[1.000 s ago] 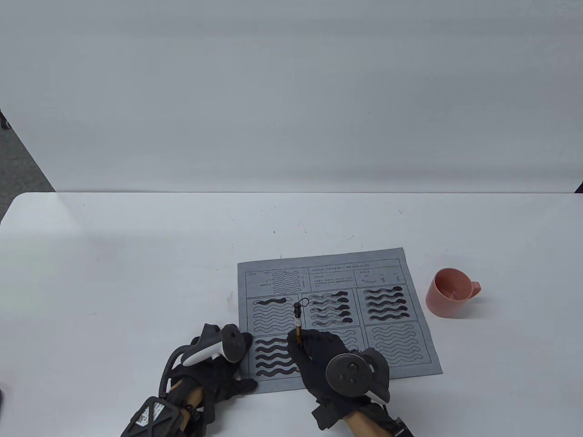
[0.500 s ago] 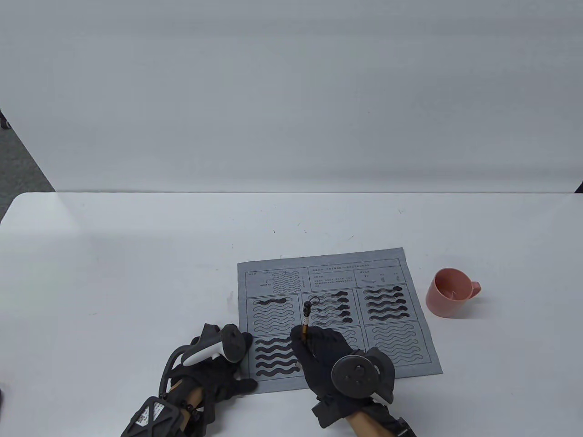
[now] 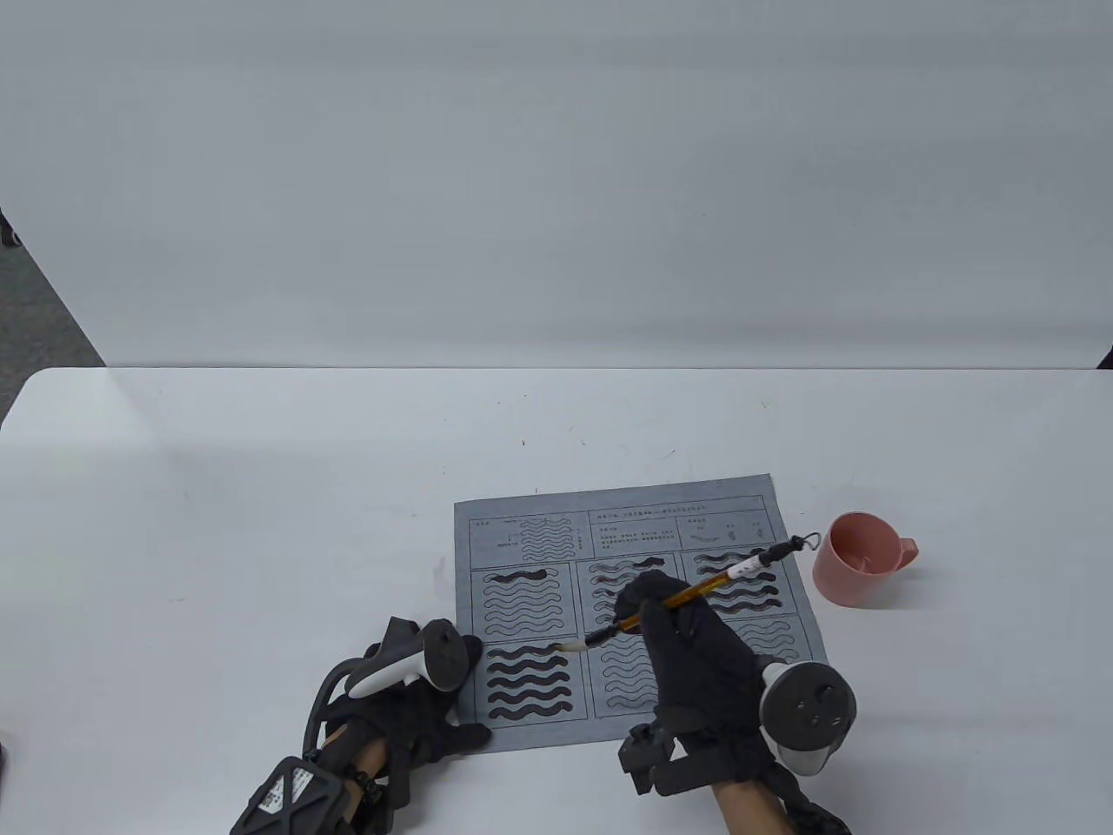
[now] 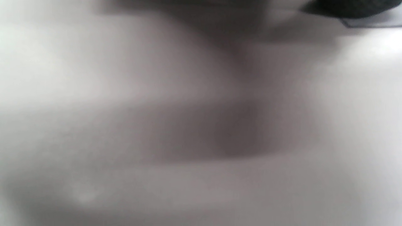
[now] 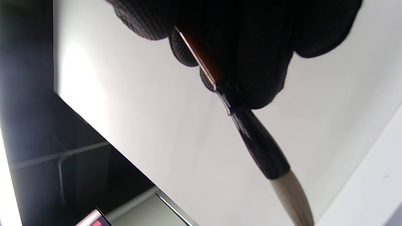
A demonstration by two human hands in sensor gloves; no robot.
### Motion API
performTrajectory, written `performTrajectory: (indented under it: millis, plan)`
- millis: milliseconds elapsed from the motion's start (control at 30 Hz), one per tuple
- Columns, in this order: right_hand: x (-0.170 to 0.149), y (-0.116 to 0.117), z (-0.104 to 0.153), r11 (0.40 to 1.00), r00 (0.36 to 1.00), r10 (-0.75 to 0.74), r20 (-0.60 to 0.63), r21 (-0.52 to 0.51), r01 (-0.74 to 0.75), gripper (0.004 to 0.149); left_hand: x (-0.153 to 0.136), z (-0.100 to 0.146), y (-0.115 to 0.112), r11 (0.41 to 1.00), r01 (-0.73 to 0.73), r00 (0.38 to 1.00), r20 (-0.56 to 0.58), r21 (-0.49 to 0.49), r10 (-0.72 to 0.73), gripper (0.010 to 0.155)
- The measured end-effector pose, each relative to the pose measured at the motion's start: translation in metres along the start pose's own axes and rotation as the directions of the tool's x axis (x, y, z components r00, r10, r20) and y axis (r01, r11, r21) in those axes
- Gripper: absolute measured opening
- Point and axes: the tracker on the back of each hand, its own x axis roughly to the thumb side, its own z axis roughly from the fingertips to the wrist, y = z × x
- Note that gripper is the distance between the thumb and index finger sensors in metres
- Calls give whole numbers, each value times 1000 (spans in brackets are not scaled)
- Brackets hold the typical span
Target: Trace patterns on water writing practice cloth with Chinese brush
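The grey practice cloth [image 3: 522, 522] lies flat on the table, printed with panels of wavy lines, several of them traced dark. My right hand [image 3: 687, 644] grips the brush [image 3: 696, 593] by its amber shaft. The brush lies at a low slant over the cloth. Its pale tip [image 3: 569, 646] points left at the top of the lower-left panel, and its looped tail end points at the cup. In the right wrist view my fingers [image 5: 251, 47] hold the brush [image 5: 257, 147] above its black ferrule. My left hand [image 3: 426, 704] rests flat at the cloth's lower-left corner.
A pink cup [image 3: 861, 557] stands just right of the cloth, close to the brush's tail. The white table [image 3: 261, 522] stretches left and back. The left wrist view is blurred, with a cloth corner [image 4: 370, 22] at the top right.
My right hand has turned and shifted right. The brush has swung from upright to a low slant, tip to the left and tail toward the cup. The left hand has not moved.
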Motion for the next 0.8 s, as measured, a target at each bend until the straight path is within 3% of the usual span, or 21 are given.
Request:
performTrajectory:
  millis: [100,300,533,667,800]
  plan:
    - [13,-25,-4,1000,999,4,51,-25,-3,42,0,0,0,1000,-3,1000,2,-2,3,99]
    - [24,-93,-7,955,946,279,163,-148,-256,43,-1,-1,0,1000,-4,1000,3,-4,4,99]
    - [-8,-179,-1,842,910,416,9,-382,-381,43,-1,-1,0,1000,-9,1000,7,-6,9,99]
    - [-44,-206,12,833,941,311,-134,-438,-338,43,-1,-1,0,1000,-11,1000,9,-7,12,99]
    - [-67,-222,16,796,923,298,-245,-469,-382,43,-1,-1,0,1000,-15,1000,11,-4,15,99]
